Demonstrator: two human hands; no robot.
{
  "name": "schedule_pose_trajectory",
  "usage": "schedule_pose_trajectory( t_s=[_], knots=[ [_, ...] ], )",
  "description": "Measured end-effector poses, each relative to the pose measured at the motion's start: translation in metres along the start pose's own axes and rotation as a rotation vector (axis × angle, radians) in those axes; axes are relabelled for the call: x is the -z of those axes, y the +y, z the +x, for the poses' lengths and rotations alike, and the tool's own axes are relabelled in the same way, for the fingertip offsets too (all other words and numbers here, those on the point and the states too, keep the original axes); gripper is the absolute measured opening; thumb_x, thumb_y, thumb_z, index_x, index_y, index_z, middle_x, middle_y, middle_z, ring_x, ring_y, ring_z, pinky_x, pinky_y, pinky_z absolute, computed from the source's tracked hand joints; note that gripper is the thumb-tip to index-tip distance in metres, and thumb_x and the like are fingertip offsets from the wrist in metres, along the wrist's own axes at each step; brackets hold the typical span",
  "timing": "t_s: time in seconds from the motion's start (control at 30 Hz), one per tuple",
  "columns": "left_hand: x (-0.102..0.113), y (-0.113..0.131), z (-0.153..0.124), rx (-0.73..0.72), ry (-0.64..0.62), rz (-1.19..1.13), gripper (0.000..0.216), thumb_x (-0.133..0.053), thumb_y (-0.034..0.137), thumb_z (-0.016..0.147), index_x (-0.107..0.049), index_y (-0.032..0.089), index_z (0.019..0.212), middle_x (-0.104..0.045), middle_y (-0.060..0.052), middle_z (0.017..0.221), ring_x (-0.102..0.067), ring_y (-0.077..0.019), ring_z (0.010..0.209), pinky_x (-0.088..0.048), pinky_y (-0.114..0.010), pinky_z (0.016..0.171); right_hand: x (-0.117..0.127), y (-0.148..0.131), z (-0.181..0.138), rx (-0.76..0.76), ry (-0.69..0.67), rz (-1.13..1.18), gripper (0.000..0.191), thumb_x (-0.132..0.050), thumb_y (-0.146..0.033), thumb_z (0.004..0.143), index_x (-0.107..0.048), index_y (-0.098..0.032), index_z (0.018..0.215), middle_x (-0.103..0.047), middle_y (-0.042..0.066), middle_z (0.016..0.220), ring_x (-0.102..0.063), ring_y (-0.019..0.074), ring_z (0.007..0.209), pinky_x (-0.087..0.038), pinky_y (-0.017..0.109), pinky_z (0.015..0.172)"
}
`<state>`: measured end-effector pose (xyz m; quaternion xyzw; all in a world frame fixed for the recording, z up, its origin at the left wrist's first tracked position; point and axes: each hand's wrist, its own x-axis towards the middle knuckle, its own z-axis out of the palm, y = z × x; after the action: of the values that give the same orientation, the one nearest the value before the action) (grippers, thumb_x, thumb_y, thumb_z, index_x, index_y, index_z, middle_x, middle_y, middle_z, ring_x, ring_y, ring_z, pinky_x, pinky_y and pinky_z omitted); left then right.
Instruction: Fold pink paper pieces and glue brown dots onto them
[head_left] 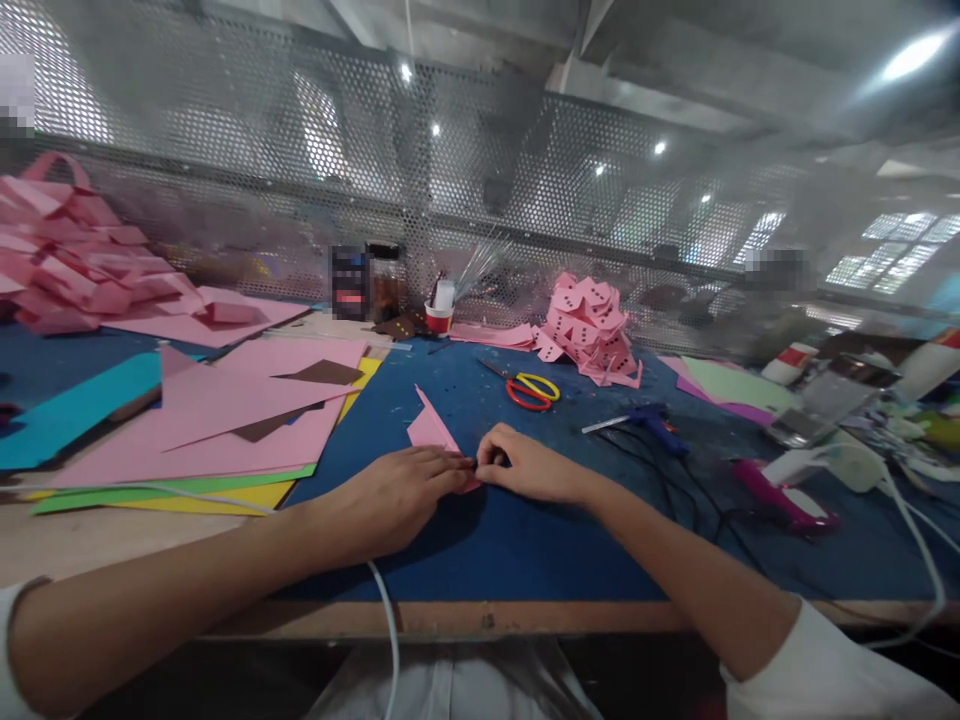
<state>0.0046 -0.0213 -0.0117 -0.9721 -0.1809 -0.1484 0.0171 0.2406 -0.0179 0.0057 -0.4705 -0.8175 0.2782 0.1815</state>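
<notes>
A folded piece of pink paper (pixel 433 428) lies on the blue work mat, its pointed end sticking up and away from me. My left hand (pixel 409 490) rests over its lower part, fingers together and pressing it down, with the thumb hidden. Close against those fingertips, my right hand (pixel 525 465) is curled in a pinch at the paper's near edge. A small dark spot shows between the two hands, too small to name. Beyond them lie scissors (pixel 534 390) with red and yellow handles. To the right is a blue glue gun (pixel 656 425).
Pink, brown, green and yellow sheets (pixel 247 400) are stacked at left, beside a turquoise strip (pixel 82 410). Pink paper pieces (pixel 82 260) form a heap behind. A dotted pink paper pile (pixel 589 330) and a cup (pixel 439 315) stand along the mesh partition. A white cable (pixel 388 620) hangs over the table edge.
</notes>
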Motion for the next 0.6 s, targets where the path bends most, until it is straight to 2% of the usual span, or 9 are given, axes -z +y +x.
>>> schedule_pose_trajectory(
  t_s=[0.1, 0.17, 0.27, 0.37, 0.6],
  knots=[
    [0.000, -0.001, 0.000, -0.017, -0.008, 0.016, 0.047, -0.042, 0.006, 0.092, -0.054, 0.020, 0.136, -0.061, -0.009, 0.136, -0.057, -0.0211, 0.126, -0.042, -0.038, 0.111, 0.008, 0.004, 0.011, -0.023, -0.022, 0.075, 0.013, -0.055, -0.025, 0.091, -0.064, -0.016, 0.096, -0.067, 0.002, 0.089, -0.062, 0.0129, 0.077, -0.046, 0.025, 0.072],
    [-0.001, -0.001, 0.000, -0.038, -0.011, 0.035, 0.047, -0.043, 0.007, 0.093, -0.053, 0.019, 0.137, -0.061, -0.011, 0.137, -0.057, -0.0225, 0.126, -0.042, -0.039, 0.111, 0.009, 0.006, 0.023, -0.057, 0.010, -0.002, 0.019, -0.053, -0.027, 0.093, -0.066, -0.015, 0.098, -0.070, 0.004, 0.088, -0.064, 0.0135, 0.074, -0.047, 0.025, 0.069],
    [-0.002, -0.003, 0.000, -0.051, -0.005, 0.046, 0.044, -0.043, 0.009, 0.094, -0.055, 0.018, 0.136, -0.061, -0.012, 0.136, -0.057, -0.0235, 0.125, -0.041, -0.040, 0.112, 0.006, 0.007, 0.048, -0.029, 0.092, -0.146, 0.017, -0.058, -0.026, 0.089, -0.072, -0.017, 0.094, -0.073, 0.005, 0.100, -0.066, 0.0160, 0.091, -0.046, 0.025, 0.080],
    [-0.003, -0.004, 0.001, -0.045, -0.009, 0.039, 0.042, -0.043, 0.011, 0.095, -0.056, 0.019, 0.134, -0.062, -0.011, 0.135, -0.058, -0.0238, 0.123, -0.042, -0.040, 0.110, -0.002, 0.004, 0.075, -0.043, 0.111, -0.197, 0.020, -0.059, -0.029, 0.088, -0.075, -0.020, 0.095, -0.074, 0.005, 0.102, -0.066, 0.0171, 0.095, -0.045, 0.024, 0.081],
    [0.004, 0.000, 0.003, -0.034, -0.013, 0.024, 0.039, -0.044, 0.009, 0.092, -0.057, 0.019, 0.128, -0.062, -0.010, 0.131, -0.058, -0.0239, 0.119, -0.044, -0.039, 0.105, -0.009, -0.007, 0.120, -0.188, 0.112, -0.280, 0.032, -0.058, -0.045, 0.086, -0.079, -0.021, 0.082, -0.077, 0.008, 0.088, -0.069, 0.0214, 0.082, -0.041, 0.025, 0.063]
  ],
)
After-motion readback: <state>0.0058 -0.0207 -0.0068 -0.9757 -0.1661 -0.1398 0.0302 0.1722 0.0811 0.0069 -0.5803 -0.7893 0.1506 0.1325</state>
